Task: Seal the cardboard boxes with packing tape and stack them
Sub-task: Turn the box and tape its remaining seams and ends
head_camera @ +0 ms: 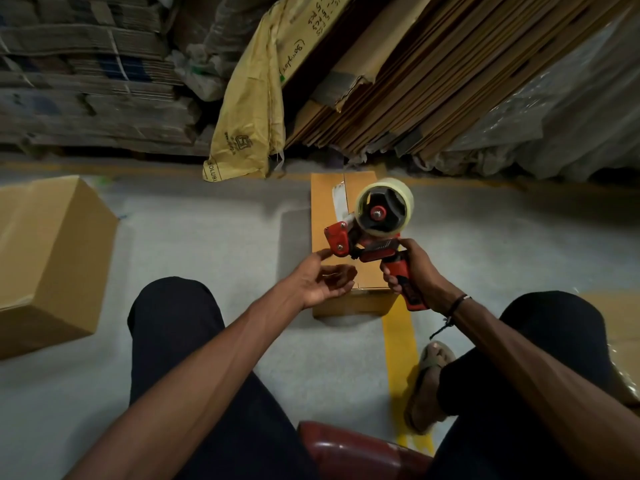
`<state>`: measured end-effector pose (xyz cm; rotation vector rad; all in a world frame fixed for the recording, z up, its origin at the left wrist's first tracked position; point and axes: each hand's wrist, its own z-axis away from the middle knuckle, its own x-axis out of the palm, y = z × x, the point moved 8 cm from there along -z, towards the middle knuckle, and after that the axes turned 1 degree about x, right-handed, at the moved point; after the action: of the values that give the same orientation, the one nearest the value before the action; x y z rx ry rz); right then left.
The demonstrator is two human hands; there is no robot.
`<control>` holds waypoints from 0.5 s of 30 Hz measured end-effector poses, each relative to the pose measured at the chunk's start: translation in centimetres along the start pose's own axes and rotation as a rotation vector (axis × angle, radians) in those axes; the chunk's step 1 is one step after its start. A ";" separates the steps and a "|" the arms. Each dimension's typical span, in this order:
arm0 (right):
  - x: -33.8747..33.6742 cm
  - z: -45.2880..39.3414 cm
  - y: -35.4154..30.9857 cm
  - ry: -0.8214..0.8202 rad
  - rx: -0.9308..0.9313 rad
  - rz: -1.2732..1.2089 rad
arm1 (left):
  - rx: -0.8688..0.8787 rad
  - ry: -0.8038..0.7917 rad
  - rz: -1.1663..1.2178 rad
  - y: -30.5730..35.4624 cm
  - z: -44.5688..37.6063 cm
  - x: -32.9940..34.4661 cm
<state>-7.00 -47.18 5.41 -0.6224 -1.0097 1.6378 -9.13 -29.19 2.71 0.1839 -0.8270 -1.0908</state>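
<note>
On the floor at 12 o'clock from the seated person lies a small cardboard box [329,216], flaps closed, short tape strip along its seam. Right hand [414,271], fingers clamped on the tape dispenser [374,230] handle, holds it above the box. Left hand [320,280], fingers loosely apart, thumb at the cutter end, probably freeing the tape end.

A small brown cardboard box [329,216] lies on the floor at centre, flaps closed along a centre seam, a white label near its 12 o'clock end. Above it hangs a red tape dispenser [370,237] carrying a clear tape roll [384,211]. A larger brown box [48,258] sits at 9 o'clock, tilted.
</note>
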 end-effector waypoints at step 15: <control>-0.7 -1.2 -0.2 0.044 -0.215 0.524 | 0.384 0.404 -0.160 2.9 -1.9 -4.7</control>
<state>-5.76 -47.46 4.95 -1.1363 -1.0540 1.9656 -6.78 -24.36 0.56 0.7784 -0.6540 -0.9887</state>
